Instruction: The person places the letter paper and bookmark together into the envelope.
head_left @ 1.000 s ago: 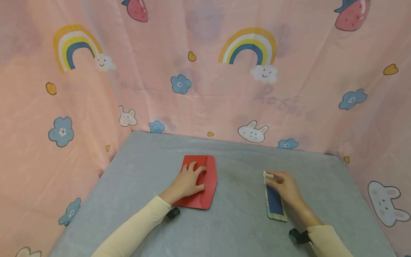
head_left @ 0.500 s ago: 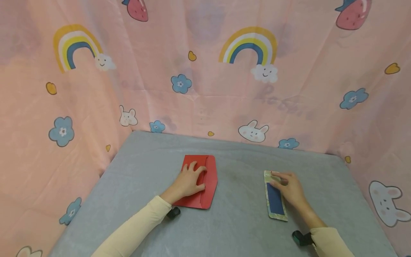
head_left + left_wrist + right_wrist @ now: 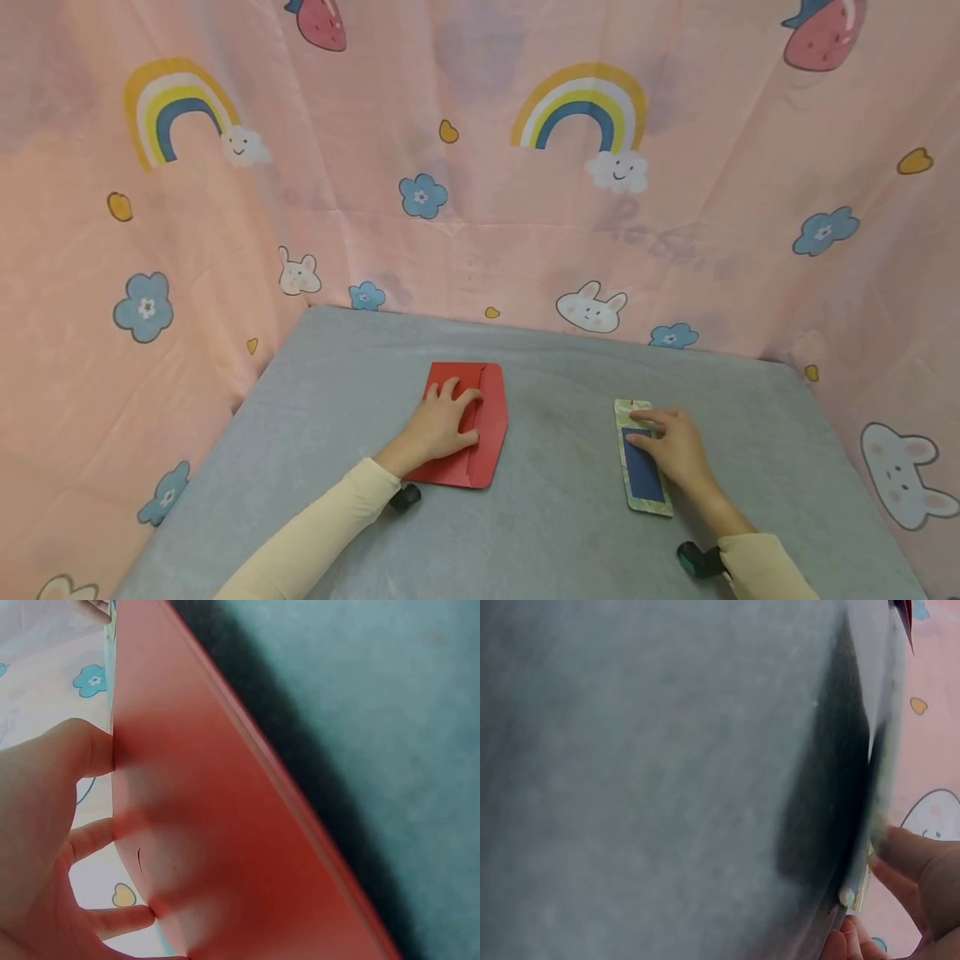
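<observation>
In the head view, a red envelope (image 3: 491, 427) lies on the grey surface left of centre, its pointed flap folded out to the right. My left hand (image 3: 437, 427) rests on it, fingers spread. The left wrist view shows the thumb and fingertips pressing along the red face (image 3: 225, 840). To the right lies a long, narrow card (image 3: 643, 479) with a dark blue panel and a pale green patterned border. My right hand (image 3: 681, 450) touches its upper half, thumb on the blue panel and forefinger above it; the curled fingers hide part of the right edge.
The grey cloth-covered table (image 3: 555, 517) reaches back to a pink curtain (image 3: 480, 250) printed with rainbows, flowers and rabbits. The curtain also stands at the left and right sides. A black device (image 3: 405, 497) sits under the left wrist, another (image 3: 699, 560) under the right.
My right hand has slid slightly back along the card toward me, its thumb now lower on the blue panel. The left hand and the envelope have stayed still.
</observation>
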`<state>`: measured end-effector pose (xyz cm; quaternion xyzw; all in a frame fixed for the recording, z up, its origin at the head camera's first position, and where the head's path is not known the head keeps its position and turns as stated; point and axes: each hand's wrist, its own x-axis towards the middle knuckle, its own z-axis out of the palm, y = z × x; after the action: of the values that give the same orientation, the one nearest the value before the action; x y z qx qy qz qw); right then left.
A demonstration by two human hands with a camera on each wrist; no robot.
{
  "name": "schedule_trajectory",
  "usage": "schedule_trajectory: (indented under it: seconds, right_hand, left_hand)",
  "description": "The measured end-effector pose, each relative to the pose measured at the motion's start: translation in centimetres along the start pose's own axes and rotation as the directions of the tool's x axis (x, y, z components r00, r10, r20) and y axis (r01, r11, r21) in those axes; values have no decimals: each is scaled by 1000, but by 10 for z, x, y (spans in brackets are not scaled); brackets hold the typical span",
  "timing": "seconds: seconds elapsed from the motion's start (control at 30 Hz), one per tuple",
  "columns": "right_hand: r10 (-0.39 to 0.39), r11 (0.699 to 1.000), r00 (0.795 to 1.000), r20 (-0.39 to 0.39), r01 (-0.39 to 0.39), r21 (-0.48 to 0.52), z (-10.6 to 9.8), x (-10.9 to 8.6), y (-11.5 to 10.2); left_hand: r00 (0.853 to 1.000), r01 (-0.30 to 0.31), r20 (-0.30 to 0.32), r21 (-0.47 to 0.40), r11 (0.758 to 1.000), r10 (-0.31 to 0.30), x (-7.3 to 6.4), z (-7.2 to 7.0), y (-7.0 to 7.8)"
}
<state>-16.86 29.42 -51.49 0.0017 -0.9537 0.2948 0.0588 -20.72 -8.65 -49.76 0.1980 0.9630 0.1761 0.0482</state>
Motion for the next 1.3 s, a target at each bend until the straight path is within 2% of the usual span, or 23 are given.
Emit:
schedule_trajectory:
  seconds: [0.27, 0.47, 0.63, 0.9, 1.3]
  right_hand:
    - [25, 999, 999, 34, -24, -35, 0, 3, 0]
    - [-37, 998, 998, 55, 35, 43, -6, 6, 7]
    - [-12, 997, 995, 96, 5, 81, -10, 6, 11]
    - [3, 993, 995, 102, -15, 113, -12, 7, 16]
    - [-106, 972, 987, 122, 77, 223, -19, 11, 23]
  left_hand:
    - [1000, -7, -3, 14, 1000, 7, 0, 0, 0]
    - [1000, -13, -7, 12, 1000, 13, 0, -1, 1]
    - [1000, -12, -9, 18, 1000, 12, 1, 1, 0]
    - [1000, -11, -3, 24, 1000, 11, 1, 4, -2]
    - [1000, -13, -4, 19, 1000, 13, 1, 3, -3]
